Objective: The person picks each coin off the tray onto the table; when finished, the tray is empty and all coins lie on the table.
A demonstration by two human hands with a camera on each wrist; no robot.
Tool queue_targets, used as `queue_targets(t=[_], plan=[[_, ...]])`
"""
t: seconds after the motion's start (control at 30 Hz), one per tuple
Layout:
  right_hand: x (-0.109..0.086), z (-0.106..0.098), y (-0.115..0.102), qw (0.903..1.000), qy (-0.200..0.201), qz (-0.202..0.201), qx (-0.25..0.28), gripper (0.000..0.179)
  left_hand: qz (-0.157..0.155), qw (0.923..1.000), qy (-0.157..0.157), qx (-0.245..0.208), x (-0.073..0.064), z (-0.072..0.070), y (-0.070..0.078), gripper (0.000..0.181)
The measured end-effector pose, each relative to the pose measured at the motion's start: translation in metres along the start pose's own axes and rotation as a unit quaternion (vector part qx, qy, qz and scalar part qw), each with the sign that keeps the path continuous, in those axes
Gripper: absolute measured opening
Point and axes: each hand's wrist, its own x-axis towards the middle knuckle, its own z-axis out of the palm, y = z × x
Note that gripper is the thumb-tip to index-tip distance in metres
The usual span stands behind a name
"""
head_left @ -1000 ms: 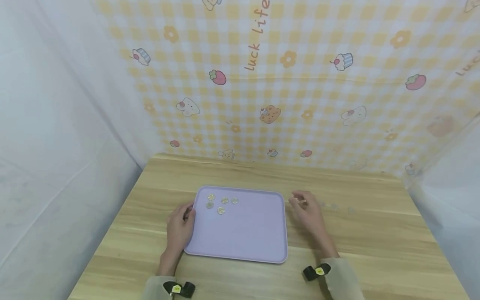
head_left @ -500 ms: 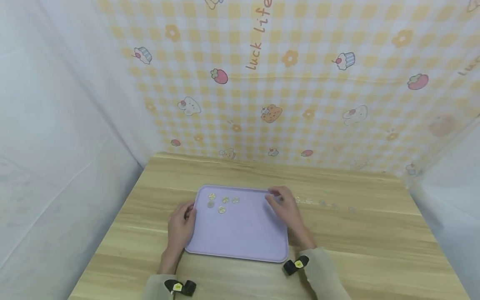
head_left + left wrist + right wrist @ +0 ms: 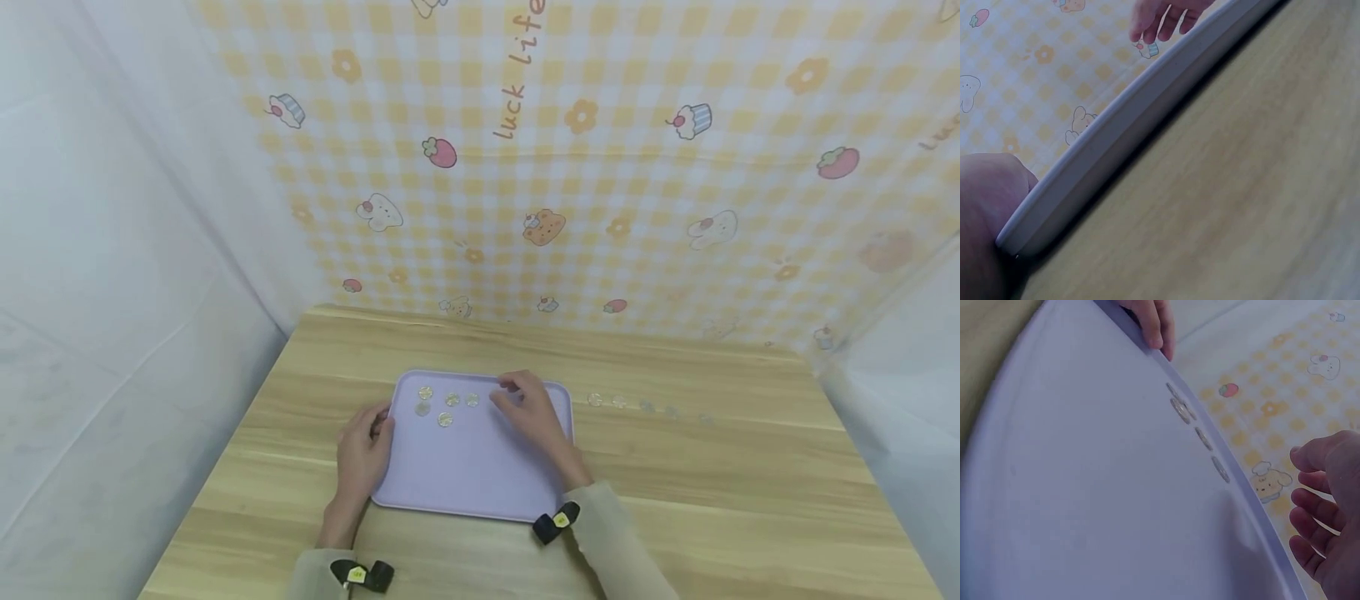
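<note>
A lilac rectangular tray point(image 3: 480, 475) lies on the wooden table in the head view. Several small round coins point(image 3: 445, 420) rest near its far left corner; the right wrist view shows these flat coins point(image 3: 1220, 469) along the far rim. My left hand point(image 3: 363, 454) holds the tray's left edge, thumb at the rim and the other fingers partly hidden behind it. Above the tray's far right part, my right hand point(image 3: 529, 410) hovers with fingers loosely bent. Nothing shows between the fingers of this right hand point(image 3: 1329, 512) in the right wrist view.
A row of several more coins point(image 3: 618, 402) lies on the table point(image 3: 720, 467) to the right of the tray. Behind the table hangs a yellow checked cloth point(image 3: 480, 183) with cartoon prints. White sheets point(image 3: 135, 250) hang at the sides.
My right hand has moved left from beside the tray to over it, uncovering the nearer coins in the table row. My left hand has stayed at the tray's edge.
</note>
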Motion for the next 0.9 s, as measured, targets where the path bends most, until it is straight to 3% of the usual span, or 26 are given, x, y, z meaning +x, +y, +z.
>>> queue_targets(t=[0.6, 0.73, 0.9], plan=[[0.007, 0.045, -0.013, 0.997, -0.037, -0.03, -0.061, 0.029, -0.006, 0.9999, -0.006, -0.005, 0.001, 0.001, 0.001, 0.028], [0.008, 0.053, -0.015, 0.9947, -0.031, -0.036, -0.091, 0.032, -0.003, 1.0, -0.004, 0.002, 0.001, 0.001, 0.001, 0.027], [0.008, 0.062, -0.016, 0.9851, -0.028, -0.051, -0.162, 0.032, 0.0, 1.0, -0.001, 0.002, 0.001, 0.001, 0.001, 0.027]])
